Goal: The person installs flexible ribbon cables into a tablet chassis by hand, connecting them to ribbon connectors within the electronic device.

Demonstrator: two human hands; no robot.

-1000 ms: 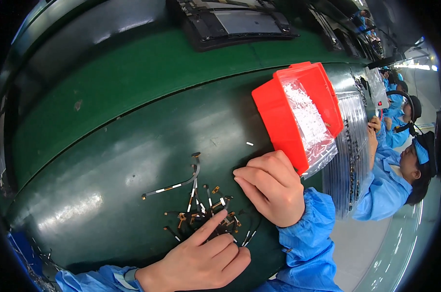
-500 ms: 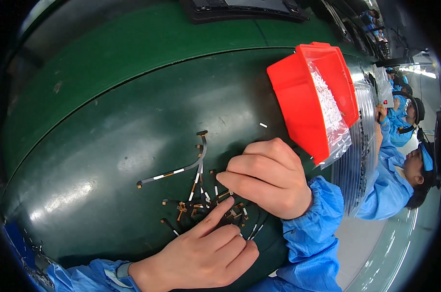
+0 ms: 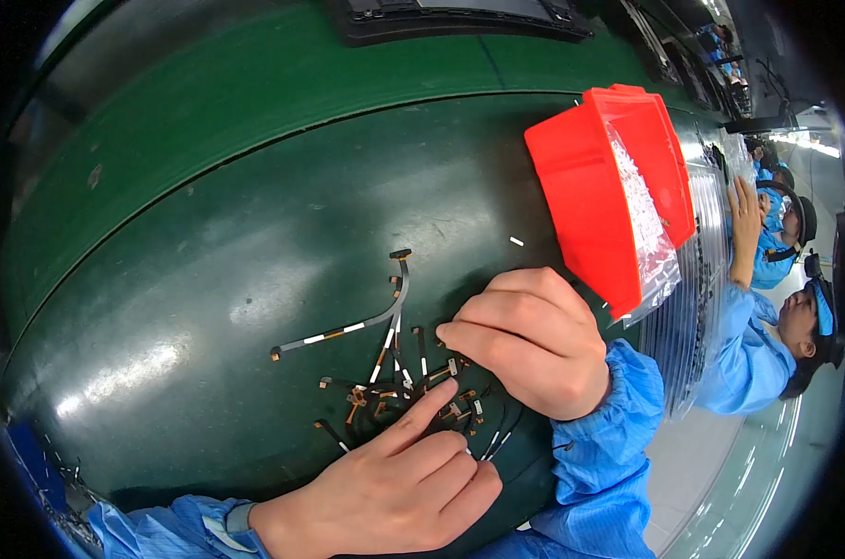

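Head view: ribbon cables [image 3: 401,389] lie beneath left forefinger [image 3: 432,406].

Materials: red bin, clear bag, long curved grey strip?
Red open bin: likely moulded plastic, smooth satin; even colour throughout.
Clear bag of white pieces: probably thin plastic film, glossy; see-through, wrinkled highlights.
Long curved grey strip: perhaps flexible circuit film, fairly matte; smooth bend, coppery tip.

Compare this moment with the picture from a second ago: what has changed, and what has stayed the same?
The right hand has moved leftward, closer to the pile of thin strips; whether it holds anything is unclear. A co-worker's hand now shows higher in the picture. The whole view has shifted too. The left hand stays at the pile, and the red bin remains beside it.
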